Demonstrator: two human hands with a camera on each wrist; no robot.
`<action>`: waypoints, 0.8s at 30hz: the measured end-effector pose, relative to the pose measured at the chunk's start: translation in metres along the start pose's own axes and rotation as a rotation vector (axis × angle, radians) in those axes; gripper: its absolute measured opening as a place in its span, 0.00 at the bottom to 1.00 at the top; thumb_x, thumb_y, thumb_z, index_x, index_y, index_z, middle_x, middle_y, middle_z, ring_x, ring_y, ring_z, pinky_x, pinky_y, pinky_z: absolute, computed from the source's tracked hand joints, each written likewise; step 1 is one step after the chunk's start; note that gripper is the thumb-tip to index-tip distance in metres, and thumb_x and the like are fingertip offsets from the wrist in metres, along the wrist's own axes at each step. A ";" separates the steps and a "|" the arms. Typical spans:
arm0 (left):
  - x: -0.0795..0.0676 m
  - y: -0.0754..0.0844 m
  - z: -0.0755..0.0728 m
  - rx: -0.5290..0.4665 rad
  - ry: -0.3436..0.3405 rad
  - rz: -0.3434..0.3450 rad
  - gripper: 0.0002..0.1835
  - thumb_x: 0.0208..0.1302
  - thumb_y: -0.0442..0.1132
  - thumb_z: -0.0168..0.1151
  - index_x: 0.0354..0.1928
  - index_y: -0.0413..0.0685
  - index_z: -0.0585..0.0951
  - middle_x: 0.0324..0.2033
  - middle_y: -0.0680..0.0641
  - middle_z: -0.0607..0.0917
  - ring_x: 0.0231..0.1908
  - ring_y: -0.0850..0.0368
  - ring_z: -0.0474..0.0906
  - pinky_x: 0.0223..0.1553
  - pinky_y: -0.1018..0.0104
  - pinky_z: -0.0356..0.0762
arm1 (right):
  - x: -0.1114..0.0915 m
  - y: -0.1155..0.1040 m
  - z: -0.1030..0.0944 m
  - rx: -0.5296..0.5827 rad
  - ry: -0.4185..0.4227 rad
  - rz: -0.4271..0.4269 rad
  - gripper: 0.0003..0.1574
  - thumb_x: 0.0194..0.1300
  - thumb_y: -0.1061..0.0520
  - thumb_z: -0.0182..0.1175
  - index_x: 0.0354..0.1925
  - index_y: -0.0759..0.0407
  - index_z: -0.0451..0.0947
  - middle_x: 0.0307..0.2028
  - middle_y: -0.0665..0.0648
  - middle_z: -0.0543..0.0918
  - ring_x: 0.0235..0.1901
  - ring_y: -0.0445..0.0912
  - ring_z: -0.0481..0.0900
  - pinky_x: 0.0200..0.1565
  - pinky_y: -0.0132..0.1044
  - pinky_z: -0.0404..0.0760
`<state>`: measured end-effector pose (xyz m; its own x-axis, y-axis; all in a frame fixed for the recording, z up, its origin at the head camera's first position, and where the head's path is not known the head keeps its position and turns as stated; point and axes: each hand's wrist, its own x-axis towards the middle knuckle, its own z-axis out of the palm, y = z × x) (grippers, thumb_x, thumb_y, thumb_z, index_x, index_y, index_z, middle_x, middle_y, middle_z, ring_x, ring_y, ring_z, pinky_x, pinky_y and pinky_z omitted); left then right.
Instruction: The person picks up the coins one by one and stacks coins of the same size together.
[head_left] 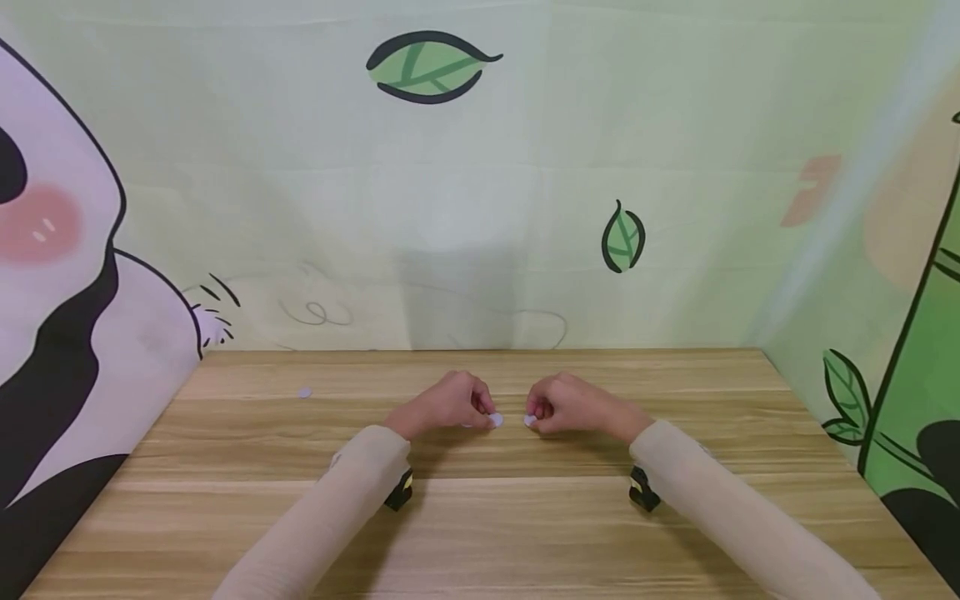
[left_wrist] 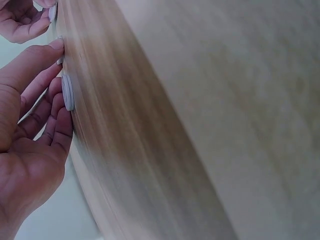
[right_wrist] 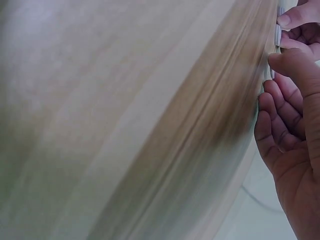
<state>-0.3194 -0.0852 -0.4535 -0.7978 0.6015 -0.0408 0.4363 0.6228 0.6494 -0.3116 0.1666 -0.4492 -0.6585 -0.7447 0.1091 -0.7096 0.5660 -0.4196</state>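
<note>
My left hand (head_left: 448, 402) pinches a small white disc (head_left: 496, 419) between thumb and index finger, low over the wooden table. Beneath that hand, a second pale disc (head_left: 467, 425) is mostly covered; the left wrist view shows this disc (left_wrist: 68, 92) beside the curled lower fingers, looking like a stack of thin rounds. Facing it a short gap away, my right hand (head_left: 577, 407) pinches another white disc (head_left: 530, 420) by its edge. In the right wrist view only a sliver of that disc (right_wrist: 272, 74) shows past the thumb.
One more white disc (head_left: 304, 392) lies flat on the table (head_left: 510, 533) toward the far left. A printed cloth backdrop (head_left: 480, 183) with leaves rises behind the table's far edge. Small black devices (head_left: 643, 490) sit under both wrists.
</note>
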 end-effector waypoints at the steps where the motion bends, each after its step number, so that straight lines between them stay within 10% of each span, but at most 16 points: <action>1: 0.000 0.000 0.000 -0.001 0.001 -0.003 0.07 0.54 0.37 0.79 0.30 0.47 0.87 0.26 0.56 0.85 0.28 0.65 0.77 0.30 0.73 0.76 | 0.000 0.000 0.000 -0.001 -0.003 0.005 0.05 0.60 0.57 0.70 0.32 0.56 0.82 0.27 0.46 0.81 0.27 0.32 0.75 0.33 0.28 0.78; 24: -0.001 0.005 0.000 0.011 0.000 0.007 0.07 0.54 0.35 0.78 0.31 0.45 0.86 0.26 0.54 0.84 0.30 0.64 0.76 0.33 0.72 0.75 | -0.001 -0.009 -0.001 0.115 -0.033 0.130 0.06 0.63 0.60 0.70 0.34 0.63 0.84 0.27 0.48 0.83 0.28 0.33 0.76 0.34 0.27 0.78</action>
<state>-0.3163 -0.0828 -0.4503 -0.7949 0.6056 -0.0365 0.4462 0.6244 0.6411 -0.3048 0.1625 -0.4443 -0.7328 -0.6802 0.0182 -0.5843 0.6154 -0.5291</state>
